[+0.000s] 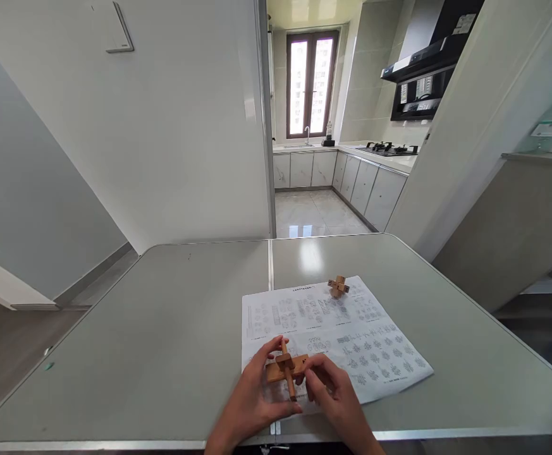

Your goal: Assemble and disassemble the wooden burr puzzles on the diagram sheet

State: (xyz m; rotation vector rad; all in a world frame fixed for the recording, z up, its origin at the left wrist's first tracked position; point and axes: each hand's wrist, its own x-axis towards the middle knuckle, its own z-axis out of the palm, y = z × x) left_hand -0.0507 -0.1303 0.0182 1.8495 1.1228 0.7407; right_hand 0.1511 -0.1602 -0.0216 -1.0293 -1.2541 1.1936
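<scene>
Several interlocked wooden puzzle pieces (285, 364) form a cross shape just above a printed sheet. My left hand (253, 395) grips one upright stick between the thumb below and the fingertips above. From the other side, my right hand (330, 388) pinches the right end of the flat crosswise piece; its lower fingers curl and are partly hidden. Under both hands lies the white instruction sheet (380, 351), covered with small line drawings of puzzles. An assembled wooden puzzle (339, 286) rests on the sheet's far right part.
The grey folding table (138, 354) has a metal rim and a seam (270, 272) down its middle. A small green bit (49, 366) lies near its left edge. Beyond stand a white wall (185, 126) and a doorway into a kitchen with a gas stove (389, 149).
</scene>
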